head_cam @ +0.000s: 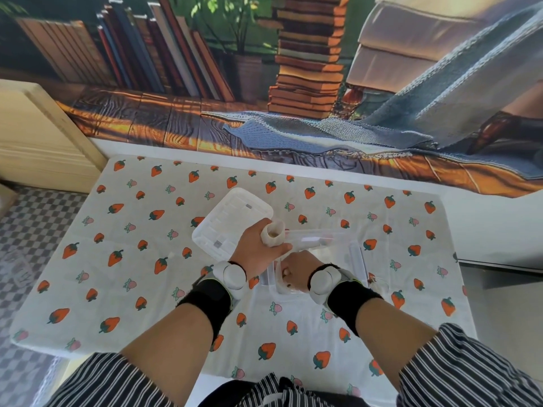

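My left hand grips a small white roll, held end-on above the near left corner of a clear plastic box. My right hand is curled over the box's near left edge, fingers reaching down inside; what they hold is hidden. The box stands on the strawberry-print tablecloth in the middle of the table. Its white lid lies flat just to the left and behind, partly under my left hand. Both wrists carry black bands with white round devices.
A wall hanging printed with books and a blanket runs behind the table. A pale wooden cabinet stands at the far left over a checkered floor. The table's right edge drops to a grey floor.
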Tool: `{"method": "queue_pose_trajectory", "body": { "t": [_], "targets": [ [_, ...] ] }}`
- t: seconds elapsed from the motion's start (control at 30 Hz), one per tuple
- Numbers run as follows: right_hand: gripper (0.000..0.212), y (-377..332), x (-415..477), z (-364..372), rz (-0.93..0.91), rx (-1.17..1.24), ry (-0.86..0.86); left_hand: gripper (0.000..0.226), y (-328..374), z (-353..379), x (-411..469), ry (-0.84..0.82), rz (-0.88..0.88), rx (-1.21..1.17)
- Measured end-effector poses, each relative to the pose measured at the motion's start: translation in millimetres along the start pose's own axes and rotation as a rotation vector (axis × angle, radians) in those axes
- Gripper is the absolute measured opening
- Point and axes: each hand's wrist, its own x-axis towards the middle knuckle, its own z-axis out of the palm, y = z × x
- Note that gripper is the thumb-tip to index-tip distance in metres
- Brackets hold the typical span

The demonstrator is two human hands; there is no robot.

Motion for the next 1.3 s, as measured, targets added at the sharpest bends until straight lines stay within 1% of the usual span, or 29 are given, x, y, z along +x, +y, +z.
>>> {"method": "queue_pose_trajectory", "body": {
  "t": [0.07,0.2,0.37,0.47,0.57,0.63,0.8,0.87,1.07,1.3],
  "targets": [
    [0.015,4,-7,-11,-0.014,-0.002,-0.013,0.033,1,1,-1,-0.002,-0.001,-0.017],
    [0.019,15,-21,-37,-0.048,0.04,0.009,0.033,-2,0,-2,-0.006,-0.03,-0.061],
    [0.013,32,-47,-87,-0.042,0.245,0.152,0.033,-5,-1,0,-0.001,-0.027,-0.056],
    [0.01,30,-62,-121,-0.092,0.333,0.223,0.033,-4,0,2,-0.006,-0.027,-0.057],
    [0.012,21,-73,-146,-0.172,0.375,0.197,0.035,2,5,2,-0.024,-0.012,-0.058],
    [0.013,8,-77,-156,-0.216,0.341,0.177,0.033,3,7,3,-0.031,-0.009,-0.072],
    [0.012,-15,-81,-164,-0.263,0.002,0.233,0.032,13,11,4,-0.07,0.026,-0.119],
    [0.014,-18,-79,-163,-0.264,-0.079,0.232,0.033,16,11,5,-0.072,0.037,-0.125],
    [0.021,-17,-76,-164,-0.27,-0.139,0.252,0.037,21,12,6,-0.07,0.029,-0.153],
    [0.018,-13,-78,-168,-0.301,-0.084,0.234,0.042,25,15,6,-0.07,0.043,-0.183]
  ]
}}
